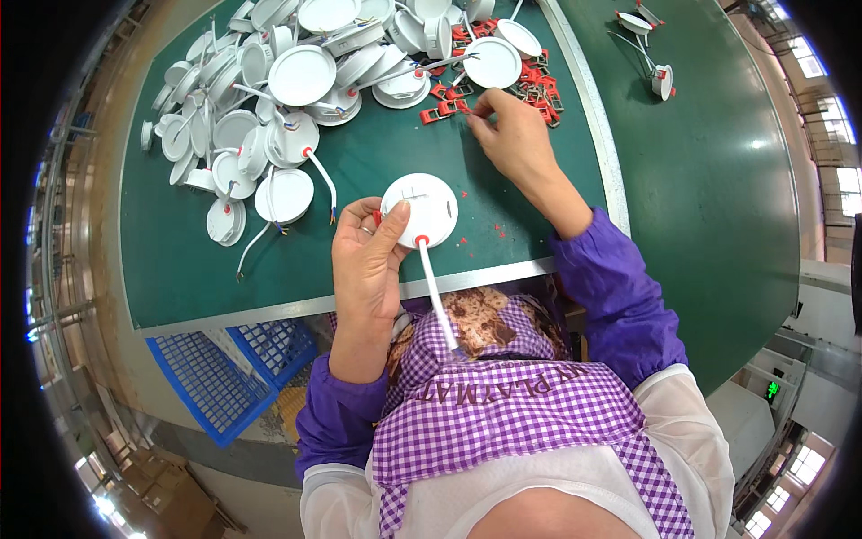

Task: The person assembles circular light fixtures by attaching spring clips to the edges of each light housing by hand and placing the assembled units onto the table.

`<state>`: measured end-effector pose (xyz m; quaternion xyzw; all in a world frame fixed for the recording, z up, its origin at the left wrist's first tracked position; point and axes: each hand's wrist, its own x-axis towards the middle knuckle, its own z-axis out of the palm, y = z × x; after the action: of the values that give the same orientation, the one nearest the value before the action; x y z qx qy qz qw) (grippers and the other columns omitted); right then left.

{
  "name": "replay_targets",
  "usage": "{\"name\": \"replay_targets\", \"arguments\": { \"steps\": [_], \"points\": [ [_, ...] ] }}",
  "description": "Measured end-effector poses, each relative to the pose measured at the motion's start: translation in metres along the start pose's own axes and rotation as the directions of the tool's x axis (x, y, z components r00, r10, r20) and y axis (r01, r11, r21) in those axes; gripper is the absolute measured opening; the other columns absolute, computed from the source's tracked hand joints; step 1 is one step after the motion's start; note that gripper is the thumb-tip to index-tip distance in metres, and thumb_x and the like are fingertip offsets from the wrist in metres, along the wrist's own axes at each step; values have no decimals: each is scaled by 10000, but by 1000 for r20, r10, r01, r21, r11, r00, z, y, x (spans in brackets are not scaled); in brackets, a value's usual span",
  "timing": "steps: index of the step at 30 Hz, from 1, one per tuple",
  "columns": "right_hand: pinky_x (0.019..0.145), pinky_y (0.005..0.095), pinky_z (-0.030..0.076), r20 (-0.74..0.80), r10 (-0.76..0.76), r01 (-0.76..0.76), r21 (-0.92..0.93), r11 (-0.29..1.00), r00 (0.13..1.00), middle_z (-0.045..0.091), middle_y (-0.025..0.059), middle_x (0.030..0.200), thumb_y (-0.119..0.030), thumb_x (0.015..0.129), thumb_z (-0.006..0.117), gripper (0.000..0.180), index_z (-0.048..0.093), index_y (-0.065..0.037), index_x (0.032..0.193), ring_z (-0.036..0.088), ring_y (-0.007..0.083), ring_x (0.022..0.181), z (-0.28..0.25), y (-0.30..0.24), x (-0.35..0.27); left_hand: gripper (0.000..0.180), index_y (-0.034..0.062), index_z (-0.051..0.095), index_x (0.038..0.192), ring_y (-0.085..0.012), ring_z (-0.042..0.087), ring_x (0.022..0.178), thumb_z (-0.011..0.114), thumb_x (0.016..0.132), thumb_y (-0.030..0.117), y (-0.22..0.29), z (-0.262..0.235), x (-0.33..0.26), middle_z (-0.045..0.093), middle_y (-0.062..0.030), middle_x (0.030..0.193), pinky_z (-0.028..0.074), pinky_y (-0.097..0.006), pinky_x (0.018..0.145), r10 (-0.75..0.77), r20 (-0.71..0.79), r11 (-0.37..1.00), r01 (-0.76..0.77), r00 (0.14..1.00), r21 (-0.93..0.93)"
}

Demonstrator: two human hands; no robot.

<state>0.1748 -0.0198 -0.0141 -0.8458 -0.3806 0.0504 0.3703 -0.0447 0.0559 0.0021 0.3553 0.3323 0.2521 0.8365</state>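
Note:
My left hand (370, 260) grips a white round downlight (435, 202) by its left edge, thumb on the flat back. A white cable (434, 292) leaves the downlight's red grommet and hangs toward my lap. A bit of red shows beside the left fingers, at the downlight's rim. Farther off to the right, my right hand (514, 135) pinches the end of a red spring clip (444, 110) at the near side of a heap of red clips (537, 90) with metal springs. Part of that grip is hidden by the fingers.
Many white downlights (303, 75) with cables are piled at the table's far left. Red scraps (499, 232) lie on the green table (359, 162). Beyond a pale divider strip (600, 117), finished-looking lights (662, 81) rest on green surface. A blue plastic basket (215, 382) stands below, left.

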Motion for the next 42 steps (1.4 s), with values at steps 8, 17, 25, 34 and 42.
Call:
{"name": "replay_targets", "arguments": {
  "steps": [8, 17, 25, 34, 42],
  "points": [
    [616, 271, 530, 183, 76, -148, 416, 897, 980, 689, 104, 810, -72, 879, 673, 143, 628, 37, 961, 674, 144, 673, -32, -45, -57, 417, -36, 497, 1213, -184, 644, 995, 713, 857, -19, -9, 8, 7, 626, -112, 1099, 555, -314, 872, 50, 21, 999, -51, 999, 11],
    [657, 356, 535, 58, -38, 18, 308, 951, 998, 684, 184, 864, -60, 834, 689, 153, 658, 24, 958, 693, 303, 759, -22, -57, -83, 367, -18, 515, 1181, -161, 621, 1005, 699, 865, -34, -19, 18, 6, 604, -104, 1112, 522, -298, 889, 368, 52, 917, -372, 928, 146],
    [619, 354, 537, 48, 31, -46, 356, 933, 998, 684, 175, 784, -37, 833, 678, 101, 659, 24, 912, 701, 283, 701, -17, -62, -85, 355, -47, 523, 1195, -152, 619, 1003, 681, 877, -40, -24, 21, 3, 615, -118, 1123, 540, -280, 864, 368, 82, 915, -377, 926, 143],
    [616, 319, 521, 74, -8, -22, 391, 920, 997, 686, 157, 795, -13, 815, 698, 98, 647, 18, 893, 702, 230, 708, -19, -53, -75, 337, -51, 535, 1197, -154, 626, 1012, 670, 889, -31, -19, 17, 3, 631, -114, 1116, 529, -283, 882, 328, 127, 931, -343, 936, 124],
    [680, 254, 548, 365, 179, -385, 635, 670, 914, 698, 144, 1030, -16, 861, 693, 360, 579, 56, 1195, 685, 153, 817, -38, -43, -74, 351, -54, 544, 1208, -154, 630, 1013, 673, 882, -36, -21, 22, -1, 641, -116, 1120, 525, -282, 893, 272, 197, 956, -288, 942, 58]
  ]
}}
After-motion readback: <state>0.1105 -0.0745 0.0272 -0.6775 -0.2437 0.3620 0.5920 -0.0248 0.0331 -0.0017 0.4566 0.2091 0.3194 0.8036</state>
